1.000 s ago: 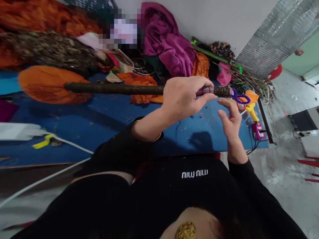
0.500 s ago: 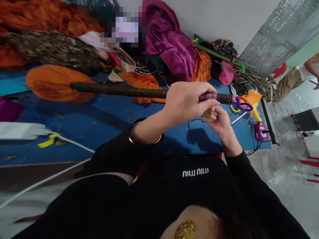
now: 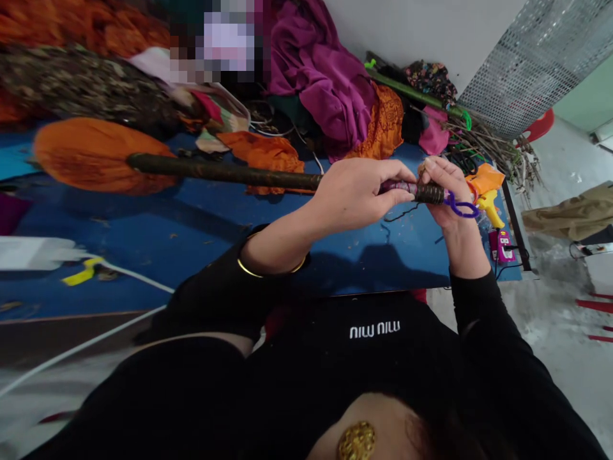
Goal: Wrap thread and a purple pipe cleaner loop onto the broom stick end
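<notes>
A long dark stick (image 3: 225,171) stretches above the table, with a rounded orange cloth head (image 3: 90,156) at its left end. My left hand (image 3: 352,191) is closed around the stick near its right end, where a purplish wrapping shows. Beyond that lies a band of dark cord windings (image 3: 431,193), and a purple loop (image 3: 462,206) hangs off the tip. My right hand (image 3: 453,185) is at this end, finger and thumb pinched on a dark cord just above the windings. A thin dark strand (image 3: 402,214) dangles below, between the hands.
The blue table (image 3: 201,255) carries magenta cloth (image 3: 330,83), orange patterned cloth (image 3: 383,121) and bundled twigs (image 3: 498,147) along the back. A yellow glue gun (image 3: 489,207) and a pink power socket (image 3: 501,246) sit at the right edge. A white cable (image 3: 138,275) crosses the left side.
My right hand has risen from below the stick to its wrapped end, now pinching the cord. The left hand keeps its hold; the stick appears slightly further left. A person at far right has mostly left view.
</notes>
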Demonstrator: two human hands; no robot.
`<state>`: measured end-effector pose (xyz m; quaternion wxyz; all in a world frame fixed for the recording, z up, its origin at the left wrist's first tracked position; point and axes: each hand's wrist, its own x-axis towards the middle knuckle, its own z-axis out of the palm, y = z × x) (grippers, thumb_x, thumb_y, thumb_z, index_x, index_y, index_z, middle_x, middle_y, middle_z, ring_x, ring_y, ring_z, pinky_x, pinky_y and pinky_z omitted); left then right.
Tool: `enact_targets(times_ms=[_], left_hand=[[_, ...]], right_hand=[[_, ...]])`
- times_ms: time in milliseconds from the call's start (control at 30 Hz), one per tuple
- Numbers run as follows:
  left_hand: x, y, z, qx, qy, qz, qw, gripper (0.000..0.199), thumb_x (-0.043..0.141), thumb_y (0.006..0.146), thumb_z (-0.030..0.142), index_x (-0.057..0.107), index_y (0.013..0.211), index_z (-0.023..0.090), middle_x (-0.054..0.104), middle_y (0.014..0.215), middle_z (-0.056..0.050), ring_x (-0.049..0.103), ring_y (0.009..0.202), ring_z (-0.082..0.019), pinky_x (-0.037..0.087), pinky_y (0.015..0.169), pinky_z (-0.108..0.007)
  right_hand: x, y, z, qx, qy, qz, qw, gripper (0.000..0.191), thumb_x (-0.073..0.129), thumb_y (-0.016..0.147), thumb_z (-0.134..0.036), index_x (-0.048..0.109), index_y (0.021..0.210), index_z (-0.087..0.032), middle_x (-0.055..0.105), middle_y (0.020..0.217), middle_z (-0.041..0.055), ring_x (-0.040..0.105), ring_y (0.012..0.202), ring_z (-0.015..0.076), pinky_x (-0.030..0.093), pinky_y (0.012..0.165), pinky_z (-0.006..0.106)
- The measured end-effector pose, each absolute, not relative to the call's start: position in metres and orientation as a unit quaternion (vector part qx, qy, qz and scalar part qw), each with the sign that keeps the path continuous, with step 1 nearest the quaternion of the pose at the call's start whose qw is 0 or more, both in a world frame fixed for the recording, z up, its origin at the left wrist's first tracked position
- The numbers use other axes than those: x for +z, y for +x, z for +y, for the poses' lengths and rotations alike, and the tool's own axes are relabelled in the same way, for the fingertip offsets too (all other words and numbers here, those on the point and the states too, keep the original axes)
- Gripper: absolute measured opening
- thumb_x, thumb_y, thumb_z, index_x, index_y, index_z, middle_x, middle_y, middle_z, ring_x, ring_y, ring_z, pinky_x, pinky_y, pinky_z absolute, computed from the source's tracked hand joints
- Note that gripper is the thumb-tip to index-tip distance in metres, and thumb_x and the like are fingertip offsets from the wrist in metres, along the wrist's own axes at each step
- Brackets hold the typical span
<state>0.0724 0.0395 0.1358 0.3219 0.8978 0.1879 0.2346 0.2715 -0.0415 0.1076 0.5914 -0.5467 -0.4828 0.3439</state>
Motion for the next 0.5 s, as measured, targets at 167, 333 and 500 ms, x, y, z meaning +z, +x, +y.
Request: enact_targets(times_ms=[167, 333, 500], left_hand=[[0.136, 0.072, 0.042, 0.21, 0.907, 0.154, 0.331, 0.033, 0.062, 0.093, 0.039, 0.081, 0.117, 0.029, 0.082, 0.09, 0.0, 0.071, 0.079, -0.018, 0.045, 0.069, -0.028], [0.132, 0.074, 0.041, 0.218, 0.903, 0.15, 0.338, 0.029, 0.064, 0.092, 0.039, 0.083, 0.111, 0.028, 0.082, 0.09, 0.0, 0.072, 0.08, -0.018, 0.046, 0.07, -0.028], [0.125, 0.081, 0.036, 0.267, 0.897, 0.178, 0.305, 0.028, 0.062, 0.095, 0.034, 0.082, 0.114, 0.028, 0.084, 0.101, -0.002, 0.075, 0.092, -0.021, 0.049, 0.075, -0.031]], right_hand=[[0.129, 0.268, -0.049, 0.299, -0.545, -0.567, 0.54, 0.056, 0.075, 0.088, -0.066, 0.06, 0.062, -0.019, 0.051, 0.06, -0.0048, 0.046, 0.055, 0.0061, 0.04, 0.052, 0.023], [0.156, 0.272, -0.054, 0.265, -0.565, -0.628, 0.465, 0.045, 0.083, 0.085, -0.055, 0.068, 0.063, -0.019, 0.055, 0.059, -0.0049, 0.049, 0.058, 0.0077, 0.041, 0.056, 0.024], [0.199, 0.262, -0.093, 0.164, -0.612, -0.637, 0.439, 0.031, 0.085, 0.087, -0.042, 0.072, 0.068, -0.021, 0.059, 0.064, -0.0038, 0.051, 0.061, 0.0095, 0.044, 0.06, 0.027]])
